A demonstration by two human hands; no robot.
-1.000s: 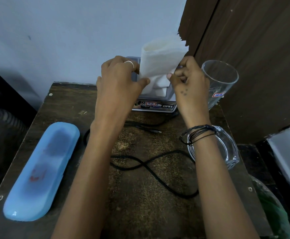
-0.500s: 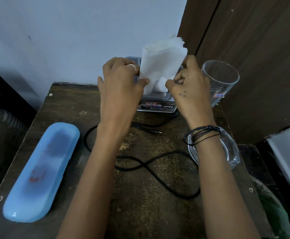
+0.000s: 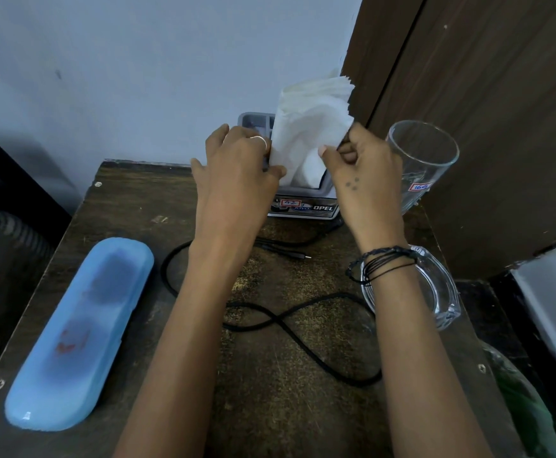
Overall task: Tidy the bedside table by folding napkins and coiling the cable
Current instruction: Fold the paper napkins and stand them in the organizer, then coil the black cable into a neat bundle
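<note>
We take the grey napkin holder (image 3: 304, 196) at the back of the bedside table (image 3: 131, 206) as our landmark; the white napkins (image 3: 309, 127) stand upright in it and rise well above its rim, their top edges fanned and uneven. Our left hand (image 3: 237, 173) pinches the napkins' left edge just above the holder, thumb in front and fingers behind; our right hand (image 3: 359, 170) has its fingers curled round their right edge at about the same height. The step in hand, as we judge it, is squaring or folding the sheaf; to do it well we should keep both grips level, bring the two side edges together evenly so the fanned tops line up, and crease with the thumbs rather than tug, since thin paper tears readily. The drinking glass (image 3: 425, 160) stands just right of the holder, very near our right hand; a wide elbow could tip it, so we should keep the motion small and inward. The black cable (image 3: 289, 328) lies in loose loops in front of the holder, not yet coiled; the blue case (image 3: 78, 332) sits well to the front left, and the glass ashtray (image 3: 435, 292) to the front right, under our right wrist.
</note>
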